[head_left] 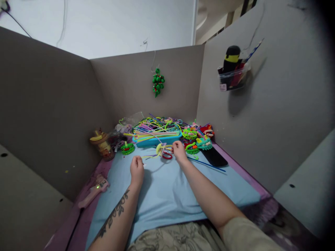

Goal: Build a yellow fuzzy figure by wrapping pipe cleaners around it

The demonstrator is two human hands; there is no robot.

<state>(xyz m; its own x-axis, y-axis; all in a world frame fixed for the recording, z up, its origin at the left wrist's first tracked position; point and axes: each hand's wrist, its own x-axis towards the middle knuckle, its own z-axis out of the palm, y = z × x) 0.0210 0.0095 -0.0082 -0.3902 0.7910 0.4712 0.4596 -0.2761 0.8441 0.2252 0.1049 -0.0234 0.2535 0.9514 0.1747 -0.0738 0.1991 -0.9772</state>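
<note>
My left hand [136, 170] rests on the light blue cloth [167, 195] with its fingers curled, pinching the end of a yellow pipe cleaner [153, 156]. My right hand [179, 150] is closed on a small bundle of looped pipe cleaners [163, 149], yellow, pink and white, with a red loop [167, 156] lying just under it. Behind the hands a teal tray [157, 138] holds a heap of several coloured pipe cleaners.
Grey partition walls enclose the desk on three sides. A green beaded ornament [158, 82] hangs on the back wall, a clear holder [232, 75] on the right wall. Finished pipe-cleaner pieces [199, 143], a black case [216, 157], a pink glue gun [94, 190] and a small jar [102, 144] surround the cloth.
</note>
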